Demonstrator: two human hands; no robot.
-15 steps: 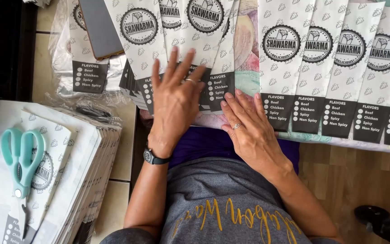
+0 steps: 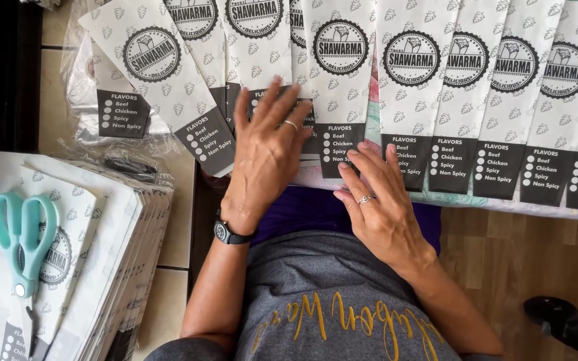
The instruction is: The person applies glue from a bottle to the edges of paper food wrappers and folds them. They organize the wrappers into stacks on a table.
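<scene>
Left hand point(image 2: 265, 157) flat, fingers spread, pressing overlapped paper sleeves point(image 2: 342, 87) on surface point(image 2: 503, 200). Right hand point(image 2: 379, 200) flat, open, on sleeve ends. Scissors point(image 2: 25, 244) on stack point(image 2: 108, 261), left.

Far edge of surface point(image 2: 570, 208) blocked w/ a row of overlapping paper sleeves point(image 2: 449, 100), no gaps btwn them. Left side: stack of sleeves point(image 2: 112, 254) w/ teal scissors point(image 2: 25, 237) on top. Free room: bare tile strip point(image 2: 168, 267) beside stack, wood floor point(image 2: 496, 267) at right.
</scene>
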